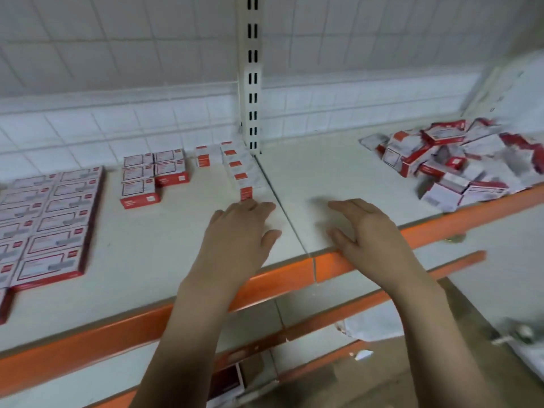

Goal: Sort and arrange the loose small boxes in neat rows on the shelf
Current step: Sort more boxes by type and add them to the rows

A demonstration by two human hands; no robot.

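Note:
A white shelf with an orange front edge carries small red-and-white boxes. A loose heap of boxes lies at the right. At the left a large block of flat boxes lies in two neat rows. Behind it sit a small block of boxes and a narrow row of standing boxes along the shelf seam. My left hand hovers palm down with straight fingers just in front of that narrow row. My right hand is held the same way over bare shelf, holding nothing.
A slotted white upright rises at the back middle against a tiled wall. A lower orange-edged shelf sits under my arms, with a box and scraps on the floor below.

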